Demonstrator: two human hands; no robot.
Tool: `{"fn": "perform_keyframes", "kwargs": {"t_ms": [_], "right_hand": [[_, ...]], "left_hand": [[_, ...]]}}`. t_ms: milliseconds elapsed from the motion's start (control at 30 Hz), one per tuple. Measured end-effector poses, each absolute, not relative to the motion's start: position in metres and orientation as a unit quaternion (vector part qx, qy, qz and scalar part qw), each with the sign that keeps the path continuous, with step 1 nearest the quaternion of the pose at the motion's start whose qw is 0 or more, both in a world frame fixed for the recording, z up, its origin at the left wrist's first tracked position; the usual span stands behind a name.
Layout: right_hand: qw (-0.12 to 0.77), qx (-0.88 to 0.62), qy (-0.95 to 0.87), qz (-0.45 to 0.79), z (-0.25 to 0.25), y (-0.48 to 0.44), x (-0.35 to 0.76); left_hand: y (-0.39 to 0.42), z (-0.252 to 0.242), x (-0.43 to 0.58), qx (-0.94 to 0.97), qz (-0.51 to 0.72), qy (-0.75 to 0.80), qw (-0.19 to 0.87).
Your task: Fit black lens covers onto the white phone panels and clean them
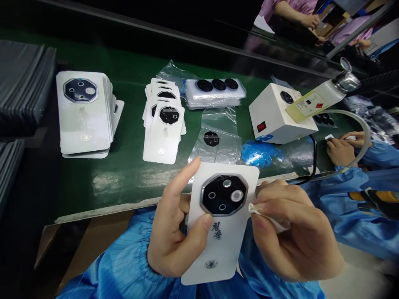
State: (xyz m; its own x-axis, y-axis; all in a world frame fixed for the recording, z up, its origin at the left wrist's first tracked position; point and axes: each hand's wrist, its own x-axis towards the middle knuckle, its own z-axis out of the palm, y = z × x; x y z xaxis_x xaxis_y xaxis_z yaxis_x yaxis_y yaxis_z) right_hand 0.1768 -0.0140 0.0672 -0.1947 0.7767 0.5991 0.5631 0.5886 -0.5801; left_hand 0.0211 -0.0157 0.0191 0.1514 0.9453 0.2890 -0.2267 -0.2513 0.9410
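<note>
My left hand (177, 232) grips a white phone back cover (229, 245) by its left side, thumb on the front face below the camera window. This cover has a black octagonal camera window (223, 195) with a silver rim, dark lettering and a round emblem. Close to the cover's right edge, my right hand (296, 232) pinches a folded white cloth (274, 222) between thumb and fingers. The cloth's tip is near the edge; whether it touches I cannot tell.
White back covers lie stacked (85, 120) at left and fanned out (162, 137) mid-bench. Behind are a bagged pile of camera windows (215, 93), blue film pieces (258, 153), a white box (274, 112) with a red switch and a liquid bottle (321, 99). A co-worker's hands (341, 151) work at right.
</note>
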Motion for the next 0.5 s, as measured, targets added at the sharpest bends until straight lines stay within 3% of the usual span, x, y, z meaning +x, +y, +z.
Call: {"fn": "perform_keyframes", "kwargs": {"t_ms": [167, 500], "right_hand": [[0.388, -0.461, -0.797, 0.049, 0.072, -0.013, 0.166], [0.396, -0.465, -0.791, 0.02, 0.058, -0.007, 0.154]], "left_hand": [[-0.015, 0.018, 0.024, 0.585, 0.555, 0.339, 0.485], [-0.014, 0.005, 0.026, 0.647, 0.552, 0.381, 0.364]]}}
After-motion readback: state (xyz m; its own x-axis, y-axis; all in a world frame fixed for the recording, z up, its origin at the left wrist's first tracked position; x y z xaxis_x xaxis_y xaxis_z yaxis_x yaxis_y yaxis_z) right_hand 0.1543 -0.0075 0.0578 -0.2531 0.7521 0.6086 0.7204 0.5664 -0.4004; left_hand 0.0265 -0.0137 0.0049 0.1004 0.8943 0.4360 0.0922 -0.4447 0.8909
